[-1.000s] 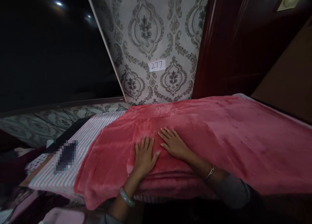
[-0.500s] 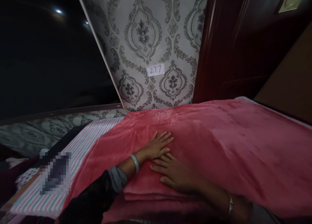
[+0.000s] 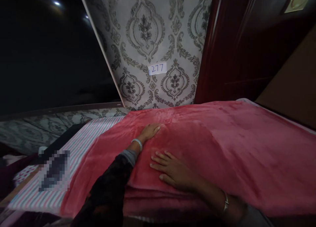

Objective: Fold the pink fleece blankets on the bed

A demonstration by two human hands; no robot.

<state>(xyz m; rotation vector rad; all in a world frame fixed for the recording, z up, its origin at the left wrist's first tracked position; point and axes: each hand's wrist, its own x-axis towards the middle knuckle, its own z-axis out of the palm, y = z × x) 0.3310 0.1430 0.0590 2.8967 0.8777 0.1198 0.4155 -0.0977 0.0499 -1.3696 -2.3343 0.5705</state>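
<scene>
A red plush blanket (image 3: 197,138) lies over the surface before me, with a folded, layered part in the middle under my hands. My left hand (image 3: 150,131) rests flat on the far left part of the fold, holding nothing. Nearer to me, my right hand (image 3: 172,171) lies on the folded part with its fingers spread, near the front folded edge. The two hands are apart. A bracelet shows on each wrist.
A striped cloth (image 3: 81,148) lies at the left, with a pixelated patch over it. Behind stand a large dark screen (image 3: 49,56), a patterned wall (image 3: 145,29) with a paper label (image 3: 157,68) reading 277, and dark red wood (image 3: 234,49).
My left hand has slid away and to the left over the blanket, off the spot where it met my right hand. My right hand has moved only slightly.
</scene>
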